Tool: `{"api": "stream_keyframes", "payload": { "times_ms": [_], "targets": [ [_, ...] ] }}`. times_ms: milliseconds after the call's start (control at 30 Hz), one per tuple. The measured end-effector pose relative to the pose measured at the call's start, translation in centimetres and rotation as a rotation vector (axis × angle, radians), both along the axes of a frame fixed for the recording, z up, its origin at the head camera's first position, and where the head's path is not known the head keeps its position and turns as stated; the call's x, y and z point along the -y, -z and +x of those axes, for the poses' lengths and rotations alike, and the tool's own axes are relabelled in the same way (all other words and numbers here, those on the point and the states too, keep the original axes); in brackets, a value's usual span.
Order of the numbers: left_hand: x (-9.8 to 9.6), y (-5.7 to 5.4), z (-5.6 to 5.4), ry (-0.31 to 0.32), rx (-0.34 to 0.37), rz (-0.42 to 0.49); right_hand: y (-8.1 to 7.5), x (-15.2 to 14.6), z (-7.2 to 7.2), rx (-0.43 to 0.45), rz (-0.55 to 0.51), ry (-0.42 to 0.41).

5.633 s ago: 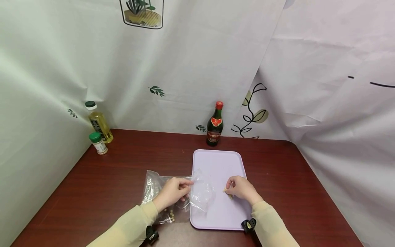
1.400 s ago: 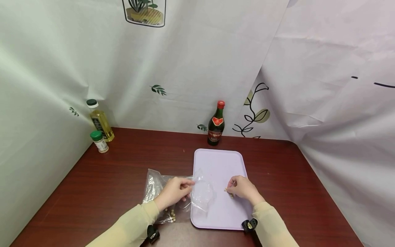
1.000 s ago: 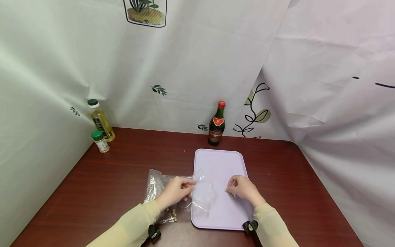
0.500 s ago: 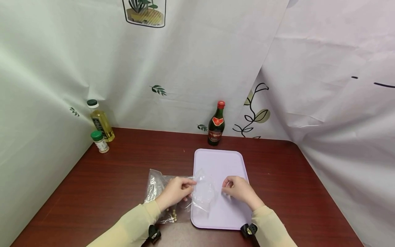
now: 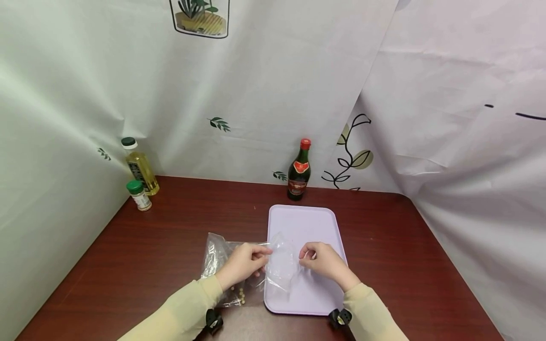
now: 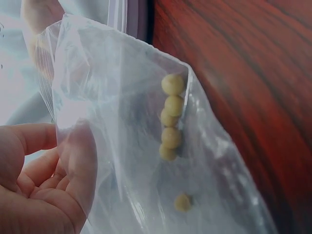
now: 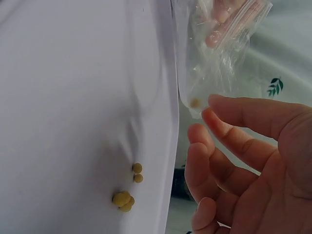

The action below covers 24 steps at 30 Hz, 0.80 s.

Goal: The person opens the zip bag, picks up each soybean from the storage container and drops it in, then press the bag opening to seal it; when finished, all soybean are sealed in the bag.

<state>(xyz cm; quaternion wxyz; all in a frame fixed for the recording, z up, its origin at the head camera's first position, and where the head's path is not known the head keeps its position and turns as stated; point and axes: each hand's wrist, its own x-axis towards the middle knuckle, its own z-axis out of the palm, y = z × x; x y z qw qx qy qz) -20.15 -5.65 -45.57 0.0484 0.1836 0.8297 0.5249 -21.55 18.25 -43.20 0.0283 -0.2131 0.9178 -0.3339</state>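
Observation:
My left hand (image 5: 243,263) pinches the mouth edge of a clear zip-lock bag (image 6: 131,107), part on the table, part over the tray. Several round yellow soybeans (image 6: 171,137) lie inside along its lower edge. The right hand (image 5: 324,261) is at the bag's right side, above the lilac tray (image 5: 304,222), with curled fingers. In the right wrist view a blurred soybean (image 7: 195,103) shows just beyond its thumb and fingertips; whether they hold it is unclear. More soybeans (image 7: 122,199) sit on the tray under this hand, hidden in the head view.
A green bottle with a red cap (image 5: 298,173) stands behind the tray. At the back left are an oil bottle (image 5: 142,170) and a small green-lidded jar (image 5: 140,196). White cloth (image 5: 256,94) hangs around the dark red wooden table (image 5: 170,246).
The right hand has lifted from the soybeans on the tray and shifted left to the bag's edge. The left hand and the bag have stayed nearly in place.

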Motion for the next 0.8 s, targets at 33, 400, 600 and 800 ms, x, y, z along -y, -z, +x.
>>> {"api": "stream_keyframes", "payload": {
  "times_ms": [33, 400, 600, 800],
  "targets": [
    [0.0, 0.0, 0.0, -0.001, -0.001, -0.002, 0.0, 0.0, 0.0, 0.001, 0.001, 0.001],
    [-0.2, -0.1, 0.0, 0.000, -0.012, -0.018, 0.0, -0.4, -0.1, 0.025, 0.009, 0.058],
    [-0.1, -0.1, 0.1, 0.004, -0.008, -0.019, 0.4, -0.7, -0.4, 0.032, -0.013, 0.078],
    [-0.1, -0.2, 0.0, 0.000, -0.014, -0.021, 0.9, -1.3, -0.4, 0.016, -0.055, 0.062]
  ]
}}
